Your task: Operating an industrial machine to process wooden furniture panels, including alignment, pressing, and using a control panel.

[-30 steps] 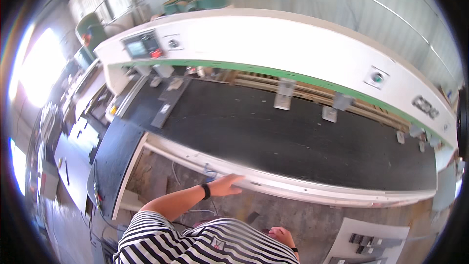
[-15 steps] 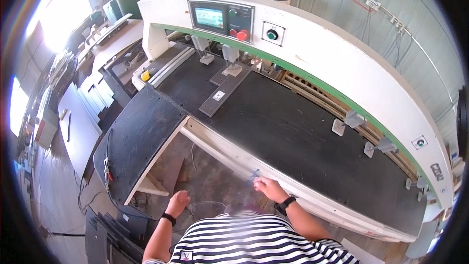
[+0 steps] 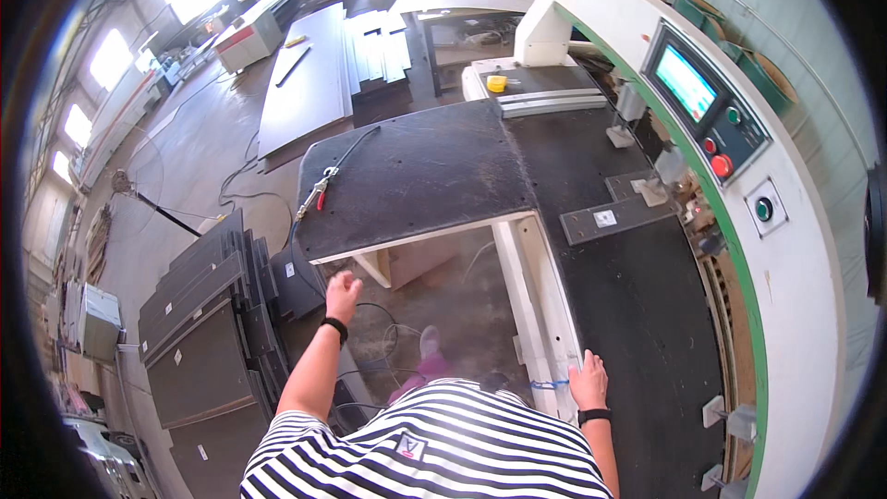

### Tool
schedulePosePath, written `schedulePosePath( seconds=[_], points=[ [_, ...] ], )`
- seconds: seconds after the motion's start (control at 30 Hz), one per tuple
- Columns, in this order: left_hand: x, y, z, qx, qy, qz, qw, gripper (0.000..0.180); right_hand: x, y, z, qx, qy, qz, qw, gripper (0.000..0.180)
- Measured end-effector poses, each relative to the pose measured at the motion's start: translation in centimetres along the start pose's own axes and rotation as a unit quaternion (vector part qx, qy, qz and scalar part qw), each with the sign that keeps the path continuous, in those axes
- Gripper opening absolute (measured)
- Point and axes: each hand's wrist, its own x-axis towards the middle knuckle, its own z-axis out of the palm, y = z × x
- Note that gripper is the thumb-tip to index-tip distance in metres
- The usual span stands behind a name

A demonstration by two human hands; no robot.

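Note:
My left hand (image 3: pixel 344 294) hangs in the air with its fingers curled in, nothing visible in it, just below the front edge of the black side table (image 3: pixel 416 176). My right hand (image 3: pixel 588 381) lies on the near edge of the machine's long black worktop (image 3: pixel 614 333), fingers stretched out and holding nothing. Beside it, a blue tie (image 3: pixel 549 384) is wrapped round the white frame rail (image 3: pixel 531 300). Farther up the worktop lies a dark panel (image 3: pixel 624 218) with a white label. On the side table rests an air gun (image 3: pixel 319 189) with a red lever and a hose.
Stacked dark panels (image 3: pixel 199 314) stand on the floor at my left. The white machine beam (image 3: pixel 785 286) with its control panel (image 3: pixel 707 102) arches over the right side. A yellow object (image 3: pixel 497 84) sits by the far metal rails. Cables (image 3: pixel 383 337) trail on the floor near my foot.
My view and body have turned left, toward the side table and stacked panels. My right hand has come from beside the blue tie onto the worktop's edge, its fingers now stretched. My left hand stays curled.

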Motion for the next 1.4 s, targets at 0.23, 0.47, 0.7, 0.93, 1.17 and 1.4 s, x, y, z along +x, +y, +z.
schedulePosePath(
  seconds=[0.23, 0.47, 0.7, 0.93, 1.17, 1.4],
  points=[
    [14.7, -5.4, -4.1, 0.16, 0.094, 0.024, 0.982, 0.05, 2.3, -4.4, -0.7, -0.035, -0.075, 0.135, 0.987, 0.086],
    [26.3, -11.2, -4.0, 0.247, -0.04, -0.046, 0.967, 0.095, 5.3, -6.2, -0.2, -0.055, -0.061, 0.266, 0.96, 0.103],
    [26.4, -12.5, -2.7, 0.207, -0.046, 0.114, 0.971, 0.042, 6.6, -8.2, 1.0, -0.078, -0.031, 0.341, 0.936, 0.095],
    [20.1, -7.1, -6.4, 0.084, -0.276, 0.235, 0.928, 0.033, 5.9, -6.4, 1.2, -0.102, 0.016, 0.338, 0.935, 0.094],
    [17.2, 0.8, -10.1, 0.103, -0.36, 0.247, 0.894, 0.033, 10.5, -7.7, -3.7, -0.037, -0.015, 0.329, 0.944, 0.042],
    [16.1, 8.7, -7.0, 0.092, -0.387, 0.297, 0.868, 0.036, 17.6, -8.3, -5.1, 0.044, 0.101, 0.195, 0.974, 0.037]
  ],
)
